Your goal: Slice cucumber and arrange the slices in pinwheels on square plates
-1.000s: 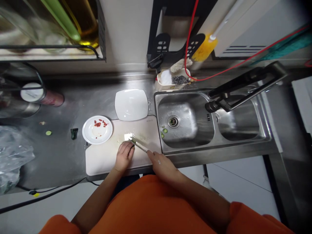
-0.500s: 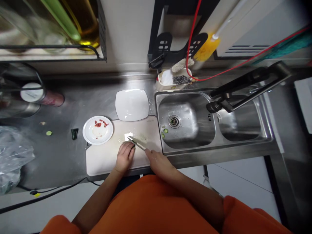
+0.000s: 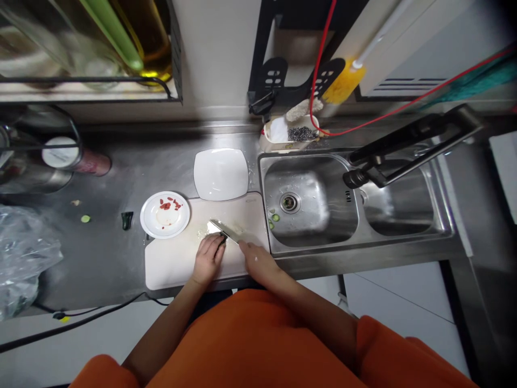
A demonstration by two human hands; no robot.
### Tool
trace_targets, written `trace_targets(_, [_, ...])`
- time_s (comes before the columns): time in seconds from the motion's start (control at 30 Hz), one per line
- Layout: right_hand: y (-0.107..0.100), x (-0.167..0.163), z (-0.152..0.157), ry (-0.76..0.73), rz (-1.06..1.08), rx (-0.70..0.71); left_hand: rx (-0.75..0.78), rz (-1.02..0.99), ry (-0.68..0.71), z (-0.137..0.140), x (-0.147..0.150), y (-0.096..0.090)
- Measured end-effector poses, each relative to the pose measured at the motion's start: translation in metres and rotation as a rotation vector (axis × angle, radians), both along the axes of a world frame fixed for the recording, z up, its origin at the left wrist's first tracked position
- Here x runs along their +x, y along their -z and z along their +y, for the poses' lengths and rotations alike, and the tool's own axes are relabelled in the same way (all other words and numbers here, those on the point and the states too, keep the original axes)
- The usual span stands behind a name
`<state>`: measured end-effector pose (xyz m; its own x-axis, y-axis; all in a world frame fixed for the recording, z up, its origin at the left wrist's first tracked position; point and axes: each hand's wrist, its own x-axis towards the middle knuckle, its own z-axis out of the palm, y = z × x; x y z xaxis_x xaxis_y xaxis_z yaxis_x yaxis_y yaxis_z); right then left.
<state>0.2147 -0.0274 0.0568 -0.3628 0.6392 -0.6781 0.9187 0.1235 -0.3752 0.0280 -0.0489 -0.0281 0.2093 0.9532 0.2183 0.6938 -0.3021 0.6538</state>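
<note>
Right hand, fingers clamped on a kitchen knife; left hand, fingers closed together on a dark-green vegetable piece near the knife, on the pale cutting board

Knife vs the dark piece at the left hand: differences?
Look: the knife has a long, pale metallic blade; the dark piece is near-black green.
Hold: the right hand grips the knife by its handle; the left hand's fingers curl over the dark piece.
Visibility: the knife's blade shows plainly; the dark piece is mostly hidden.
Shared: both are at the cutting board.
</note>
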Motion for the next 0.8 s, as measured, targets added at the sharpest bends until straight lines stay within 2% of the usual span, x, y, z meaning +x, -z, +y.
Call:
trace_targets(0.33, [-0.033, 0.019, -0.016, -0.027, -0.08, -0.078, 0.006, 0.021, -0.025, 0.0, 0.001, -0.001])
trace_targets(0.8, [-0.039, 0.02, -0.014, -0.021, -0.063, -0.133, 0.003, 0.026, -0.031, -0.002, 0.001, 0.001])
